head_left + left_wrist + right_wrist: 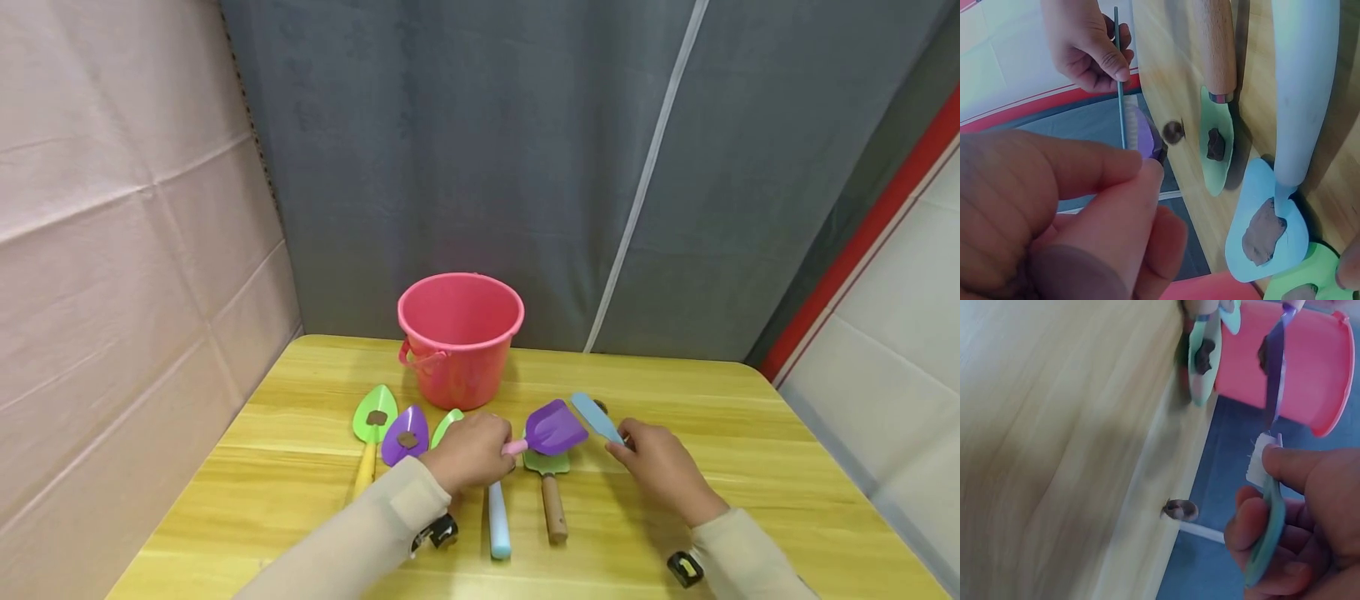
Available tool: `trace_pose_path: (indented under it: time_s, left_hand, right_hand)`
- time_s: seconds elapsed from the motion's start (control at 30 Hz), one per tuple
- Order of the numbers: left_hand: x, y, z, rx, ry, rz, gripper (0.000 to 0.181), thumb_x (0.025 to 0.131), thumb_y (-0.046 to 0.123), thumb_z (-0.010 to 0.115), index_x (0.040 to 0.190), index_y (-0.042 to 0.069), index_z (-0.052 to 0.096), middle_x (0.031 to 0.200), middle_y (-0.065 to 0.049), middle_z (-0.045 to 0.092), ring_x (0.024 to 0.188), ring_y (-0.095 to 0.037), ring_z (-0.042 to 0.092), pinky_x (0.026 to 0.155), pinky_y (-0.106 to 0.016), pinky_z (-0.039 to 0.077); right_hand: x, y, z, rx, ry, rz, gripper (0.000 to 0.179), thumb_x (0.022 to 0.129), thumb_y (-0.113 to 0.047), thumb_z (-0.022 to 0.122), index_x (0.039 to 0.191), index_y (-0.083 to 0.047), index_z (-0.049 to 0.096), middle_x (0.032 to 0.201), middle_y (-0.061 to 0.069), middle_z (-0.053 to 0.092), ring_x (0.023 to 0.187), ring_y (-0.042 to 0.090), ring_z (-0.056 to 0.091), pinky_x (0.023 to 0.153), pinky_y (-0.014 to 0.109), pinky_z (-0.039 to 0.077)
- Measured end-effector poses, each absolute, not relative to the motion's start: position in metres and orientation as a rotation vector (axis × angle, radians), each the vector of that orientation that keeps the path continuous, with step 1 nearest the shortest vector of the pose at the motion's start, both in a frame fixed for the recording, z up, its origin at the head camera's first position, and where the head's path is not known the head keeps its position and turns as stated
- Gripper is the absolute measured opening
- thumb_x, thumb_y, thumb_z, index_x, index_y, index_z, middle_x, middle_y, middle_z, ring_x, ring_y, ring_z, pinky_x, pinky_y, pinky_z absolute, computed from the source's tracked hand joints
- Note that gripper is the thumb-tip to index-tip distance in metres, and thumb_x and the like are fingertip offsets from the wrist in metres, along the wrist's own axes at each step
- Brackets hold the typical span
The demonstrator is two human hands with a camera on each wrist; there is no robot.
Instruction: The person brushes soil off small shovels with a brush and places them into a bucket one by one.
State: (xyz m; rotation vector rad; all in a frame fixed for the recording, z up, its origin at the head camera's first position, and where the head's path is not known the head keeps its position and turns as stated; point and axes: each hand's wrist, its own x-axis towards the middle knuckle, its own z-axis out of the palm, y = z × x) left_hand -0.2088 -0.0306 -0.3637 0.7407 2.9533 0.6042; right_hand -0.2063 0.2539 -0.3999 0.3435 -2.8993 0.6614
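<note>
My left hand [472, 452] grips the pink handle [1116, 219] of a toy shovel with a purple blade [556, 427], held over the table. In the right wrist view a dark lump [1263, 356] clings to that blade. My right hand [663, 467] holds a blue brush [596, 417], fingers curled round its handle. Its white bristles [1260, 464] are close to the purple blade's tip. Below the purple blade lies a green shovel with a wooden handle [554, 510]. A blue shovel's handle [498, 525] is beside it; its blade [1266, 250], bearing a brown lump, is hidden behind my left hand in the head view.
A pink bucket [468, 371] stands at the back of the wooden table [697, 408]. Left of my left hand lie a green shovel [386, 402] and a purple shovel [416, 421], both with brown lumps, and another green blade [447, 423]. A small brown lump [1184, 510] sits near the brush.
</note>
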Motion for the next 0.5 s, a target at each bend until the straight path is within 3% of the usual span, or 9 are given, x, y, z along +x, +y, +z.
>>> trace_pose_path:
  time_s: [0.5]
  left_hand:
    - [-0.209, -0.030, -0.365, 0.708, 2.953, 0.634, 0.013, 0.086, 0.017, 0.068, 0.078, 0.015, 0.059, 0.068, 0.005, 0.051, 0.062, -0.014, 0.049, 0.056, -0.030, 0.042]
  right_hand:
    - [-0.204, 0.241, -0.392, 0.353, -2.832, 0.690, 0.014, 0.093, -0.020, 0.069, 0.091, -0.008, 0.063, 0.056, -0.007, 0.041, 0.048, 0.006, 0.033, 0.044, 0.023, 0.028]
